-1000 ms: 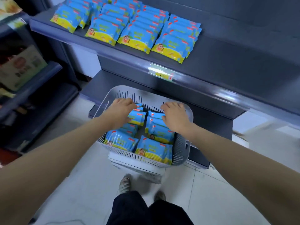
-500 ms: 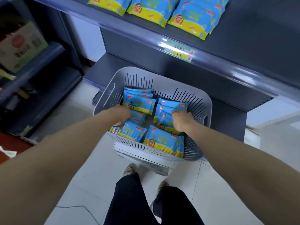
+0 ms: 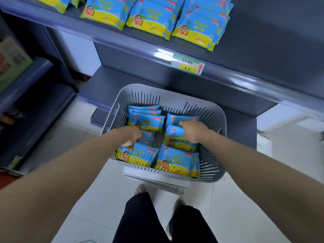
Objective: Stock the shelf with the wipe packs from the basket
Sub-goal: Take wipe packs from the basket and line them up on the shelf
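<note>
Grey-blue metal shelf (image 3: 263, 50) stands above and beyond the grey slatted plastic basket (image 3: 175, 90). Left hand (image 3: 131, 137) grips the blue-and-yellow left wipe pack (image 3: 147, 138); right hand (image 3: 192, 131) grips the right wipe pack (image 3: 175, 129). Both packs lie long axis crosswise, so the placing move should run up and forward.

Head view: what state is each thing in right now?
Basket: part full of packs.
Left hand: in the basket, grip curled on left pack.
Right hand: grips right pack, one end raised.
Shelf packs: lying flat in rows.
Price tag: fixed on the shelf edge.
</note>
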`<state>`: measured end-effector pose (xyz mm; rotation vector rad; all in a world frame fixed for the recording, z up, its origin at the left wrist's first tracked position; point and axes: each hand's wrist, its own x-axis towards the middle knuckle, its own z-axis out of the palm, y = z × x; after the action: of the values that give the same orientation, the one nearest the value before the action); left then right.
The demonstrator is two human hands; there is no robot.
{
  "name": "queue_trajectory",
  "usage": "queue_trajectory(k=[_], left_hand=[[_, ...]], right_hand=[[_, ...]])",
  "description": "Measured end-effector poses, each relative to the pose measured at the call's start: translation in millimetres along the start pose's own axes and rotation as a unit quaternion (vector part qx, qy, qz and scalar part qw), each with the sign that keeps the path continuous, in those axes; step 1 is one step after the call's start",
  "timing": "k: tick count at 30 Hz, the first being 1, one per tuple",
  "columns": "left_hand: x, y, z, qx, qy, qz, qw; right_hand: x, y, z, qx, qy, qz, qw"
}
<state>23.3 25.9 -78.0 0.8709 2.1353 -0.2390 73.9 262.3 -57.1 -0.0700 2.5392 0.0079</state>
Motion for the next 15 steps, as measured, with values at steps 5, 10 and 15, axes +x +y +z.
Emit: queue_trajectory(k=[5, 10, 15], left_hand=[[-30.4, 0.8, -62.3, -0.008, 0.071, 0.044, 0.996], [-78.4, 0.1, -143.8, -0.039, 0.187, 0.097, 0.977], [-110.9, 7.4, -210.6, -0.044, 0.253, 0.134, 0.957]], right_hand=[[-33.8, -8.4, -69.0, -0.017, 0.111, -0.040, 0.993], [-69.6, 4.1, -153.4, -0.034, 0.295, -0.059, 0.953], [-70.6, 35.6, -218.6, 0.037, 0.361, -0.014, 0.932]])
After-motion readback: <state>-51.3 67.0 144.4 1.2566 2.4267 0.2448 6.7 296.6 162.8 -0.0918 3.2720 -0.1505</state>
